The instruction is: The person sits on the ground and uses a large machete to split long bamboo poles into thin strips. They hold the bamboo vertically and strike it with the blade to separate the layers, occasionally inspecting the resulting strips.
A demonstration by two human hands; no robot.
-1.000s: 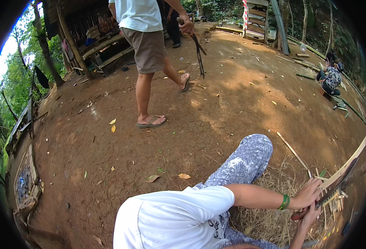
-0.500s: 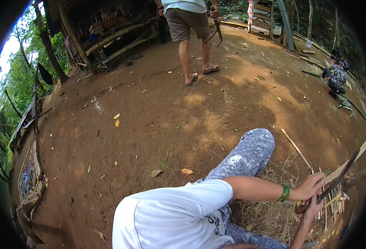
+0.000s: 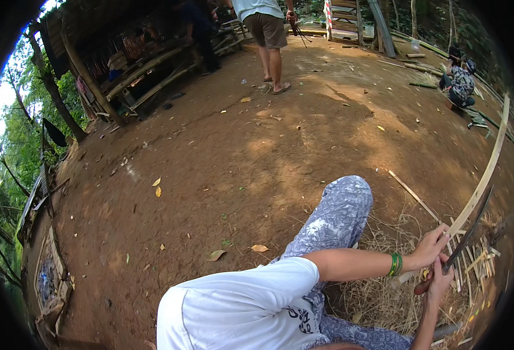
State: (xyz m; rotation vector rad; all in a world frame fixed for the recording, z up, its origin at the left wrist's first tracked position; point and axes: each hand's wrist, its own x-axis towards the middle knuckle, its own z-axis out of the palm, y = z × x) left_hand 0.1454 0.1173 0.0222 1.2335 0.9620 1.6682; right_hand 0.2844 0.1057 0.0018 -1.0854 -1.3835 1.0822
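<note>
Pinched in my left hand (image 3: 429, 248), which has green bands at the wrist, is a long pale bamboo strip (image 3: 489, 175). It rises in a curve to the far right, and its lower end comes out behind the hand. My right hand (image 3: 441, 281), just below the left, is wrapped round the brown handle of a long knife (image 3: 471, 234). The dark blade points up and to the right, close alongside the strip; whether it touches the strip I cannot tell. Both hands are above a heap of thin shavings (image 3: 379, 303) beside my bent leg.
Several cut strips (image 3: 475, 265) lie right of the shavings, and one longer stick (image 3: 414, 195) lies ahead. A person (image 3: 267, 35) in brown shorts stands beyond, near a bamboo shelter (image 3: 146, 70). Another person (image 3: 460, 84) crouches at the far right. Brown earth spreads between.
The bamboo strip now stands steeper, with more of its length in view above my hands. The person in brown shorts has walked farther off. My view has shifted slightly.
</note>
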